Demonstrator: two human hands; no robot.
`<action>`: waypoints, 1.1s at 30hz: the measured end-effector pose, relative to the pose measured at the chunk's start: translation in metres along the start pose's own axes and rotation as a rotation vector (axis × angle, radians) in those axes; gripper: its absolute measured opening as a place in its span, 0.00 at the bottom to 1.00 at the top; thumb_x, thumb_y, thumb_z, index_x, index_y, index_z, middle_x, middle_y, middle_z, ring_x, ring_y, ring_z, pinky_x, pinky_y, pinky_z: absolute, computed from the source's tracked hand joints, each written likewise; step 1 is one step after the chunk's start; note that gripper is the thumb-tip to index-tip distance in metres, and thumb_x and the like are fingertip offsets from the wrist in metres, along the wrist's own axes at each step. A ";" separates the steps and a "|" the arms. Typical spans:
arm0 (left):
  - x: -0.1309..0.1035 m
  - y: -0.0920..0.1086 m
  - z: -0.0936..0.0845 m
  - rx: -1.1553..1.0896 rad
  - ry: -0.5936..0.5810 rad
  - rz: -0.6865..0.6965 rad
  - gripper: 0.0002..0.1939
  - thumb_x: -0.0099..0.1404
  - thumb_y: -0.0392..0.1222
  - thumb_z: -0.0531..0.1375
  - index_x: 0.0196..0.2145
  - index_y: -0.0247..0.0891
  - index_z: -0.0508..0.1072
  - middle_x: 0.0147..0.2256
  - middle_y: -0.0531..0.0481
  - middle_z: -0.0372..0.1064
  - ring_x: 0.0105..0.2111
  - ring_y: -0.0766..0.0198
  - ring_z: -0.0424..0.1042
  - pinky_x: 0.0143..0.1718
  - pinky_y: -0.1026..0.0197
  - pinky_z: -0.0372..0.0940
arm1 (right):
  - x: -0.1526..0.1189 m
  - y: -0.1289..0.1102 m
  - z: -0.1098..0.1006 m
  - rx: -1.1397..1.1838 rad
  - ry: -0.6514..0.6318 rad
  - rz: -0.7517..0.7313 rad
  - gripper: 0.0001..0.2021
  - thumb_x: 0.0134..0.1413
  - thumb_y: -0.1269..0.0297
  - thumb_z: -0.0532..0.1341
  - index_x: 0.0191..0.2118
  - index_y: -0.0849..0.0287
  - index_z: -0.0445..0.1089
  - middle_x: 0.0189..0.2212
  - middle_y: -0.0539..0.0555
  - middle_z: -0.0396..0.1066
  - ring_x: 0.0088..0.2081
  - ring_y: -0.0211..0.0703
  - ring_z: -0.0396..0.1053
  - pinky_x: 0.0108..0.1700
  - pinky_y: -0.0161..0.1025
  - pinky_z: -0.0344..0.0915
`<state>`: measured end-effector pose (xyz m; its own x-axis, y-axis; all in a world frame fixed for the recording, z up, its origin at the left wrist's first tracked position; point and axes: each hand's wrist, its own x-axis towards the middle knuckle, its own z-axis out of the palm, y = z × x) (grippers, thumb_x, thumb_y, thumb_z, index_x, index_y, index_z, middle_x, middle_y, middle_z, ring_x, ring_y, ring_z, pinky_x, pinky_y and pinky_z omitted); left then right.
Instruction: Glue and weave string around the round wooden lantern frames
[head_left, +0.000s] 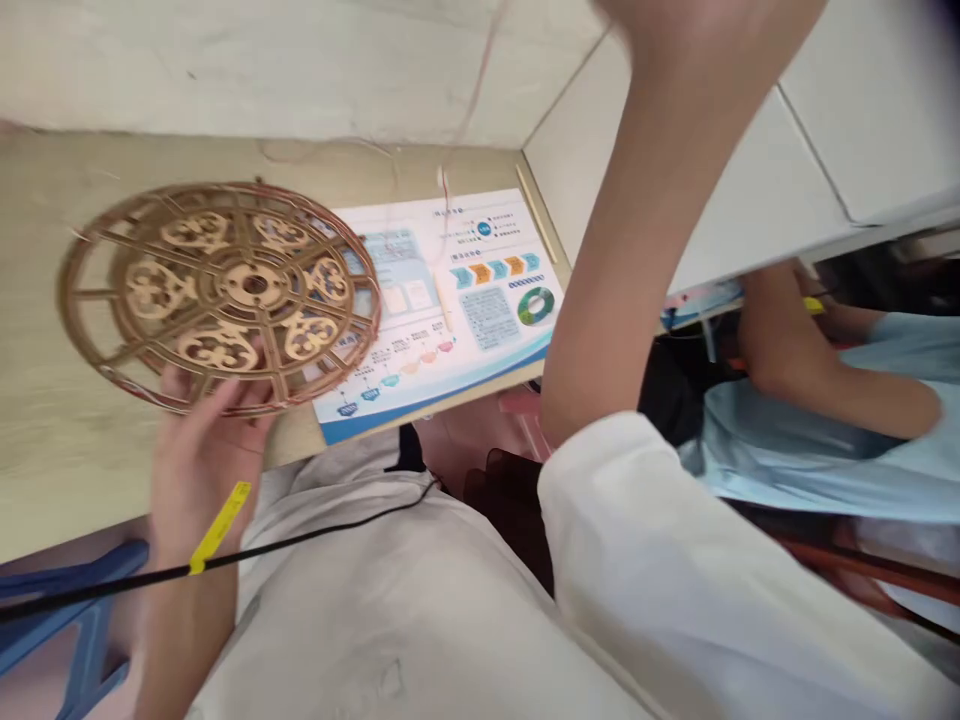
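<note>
At the left, a round, flat brown wheel-like frame [238, 282] has spokes, a ring of cut-out scroll ornaments and a hub with a small hole. Reddish wire runs along parts of its rim. My left hand [210, 440] is closed on the rim's near edge, and some fingers are hidden beneath it. The frame appears tilted above the table. My right forearm reaches up and across on the right. Only the heel of my right hand [694, 15] shows at the top edge; its fingers are out of view.
A printed sheet [480, 350] lies on the pale table [45, 440], by a white partition [750, 180]. Thin wire trails up the back wall. A black cable with a yellow tag [221, 525] crosses my front. Another person [802, 420] sits at the right; a blue stool [90, 630] stands lower left.
</note>
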<state>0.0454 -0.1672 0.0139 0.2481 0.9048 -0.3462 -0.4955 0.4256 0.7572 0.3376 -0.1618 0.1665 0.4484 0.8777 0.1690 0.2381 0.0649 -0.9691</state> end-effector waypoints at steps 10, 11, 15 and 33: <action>-0.003 -0.006 -0.008 0.054 0.142 -0.043 0.36 0.56 0.39 0.74 0.60 0.50 0.69 0.54 0.47 0.78 0.54 0.57 0.77 0.50 0.62 0.74 | -0.114 0.089 0.116 0.043 -0.203 0.168 0.12 0.64 0.55 0.62 0.33 0.58 0.69 0.22 0.44 0.58 0.23 0.33 0.55 0.24 0.34 0.52; -0.004 -0.007 -0.008 0.059 0.141 -0.047 0.36 0.56 0.39 0.74 0.61 0.50 0.68 0.55 0.47 0.77 0.55 0.57 0.76 0.51 0.62 0.73 | -0.118 0.094 0.121 0.021 -0.217 0.204 0.13 0.64 0.54 0.61 0.33 0.57 0.69 0.22 0.44 0.57 0.23 0.34 0.55 0.25 0.34 0.53; -0.008 -0.009 -0.010 0.070 0.153 -0.081 0.40 0.56 0.40 0.74 0.63 0.52 0.66 0.55 0.48 0.77 0.55 0.57 0.76 0.51 0.62 0.73 | -0.124 0.099 0.131 -0.059 -0.311 0.246 0.11 0.66 0.57 0.57 0.34 0.56 0.67 0.23 0.46 0.62 0.25 0.37 0.58 0.28 0.35 0.55; -0.011 -0.017 -0.012 0.030 0.136 -0.052 0.44 0.51 0.41 0.76 0.62 0.48 0.63 0.52 0.46 0.78 0.57 0.54 0.75 0.57 0.55 0.70 | -0.125 0.113 0.135 -0.293 -0.501 0.180 0.11 0.63 0.64 0.56 0.30 0.56 0.70 0.28 0.51 0.72 0.30 0.42 0.67 0.33 0.38 0.59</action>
<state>0.0408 -0.1840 -0.0015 0.1567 0.8762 -0.4557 -0.4596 0.4731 0.7516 0.1916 -0.2001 0.0117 0.0609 0.9841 -0.1671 0.4551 -0.1763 -0.8728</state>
